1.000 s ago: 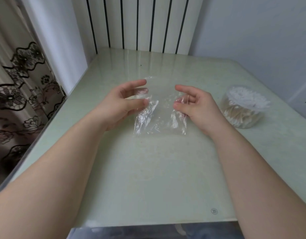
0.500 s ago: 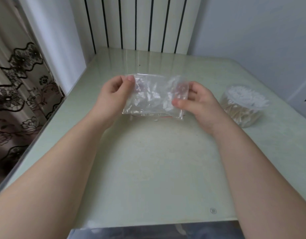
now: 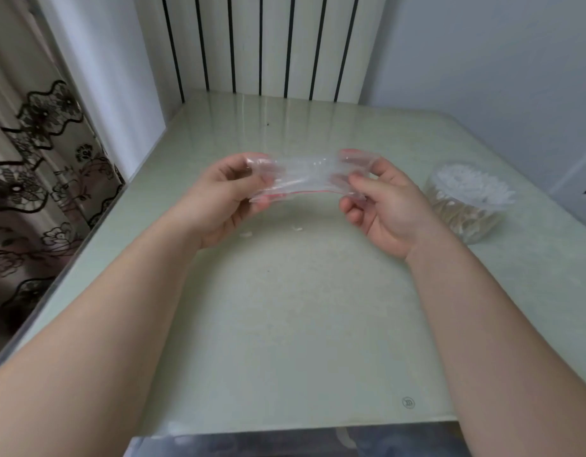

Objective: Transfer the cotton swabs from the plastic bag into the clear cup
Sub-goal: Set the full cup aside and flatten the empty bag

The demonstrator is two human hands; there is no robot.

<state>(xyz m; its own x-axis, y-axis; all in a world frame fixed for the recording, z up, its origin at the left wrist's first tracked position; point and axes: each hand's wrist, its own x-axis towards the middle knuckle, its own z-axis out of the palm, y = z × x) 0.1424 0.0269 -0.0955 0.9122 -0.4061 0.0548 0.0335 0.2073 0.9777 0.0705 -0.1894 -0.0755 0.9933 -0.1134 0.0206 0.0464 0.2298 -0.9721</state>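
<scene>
A clear plastic bag (image 3: 303, 176) with a red strip along its near edge hangs stretched flat in the air above the table's middle. My left hand (image 3: 225, 196) pinches its left end and my right hand (image 3: 380, 206) pinches its right end. The bag looks see-through, and I make out no swabs inside it. A clear cup (image 3: 468, 201) packed with cotton swabs, white tips up, stands on the table to the right of my right hand.
The pale green glass-topped table (image 3: 301, 308) has a few small white specks (image 3: 298, 229) under the bag. A white radiator (image 3: 262, 44) stands at the far edge, a patterned curtain (image 3: 37, 159) on the left, a wall on the right.
Both hands took hold of the bag's ends, lifted it off the table and tipped it from upright to nearly flat, stretched between them. The cup stayed put.
</scene>
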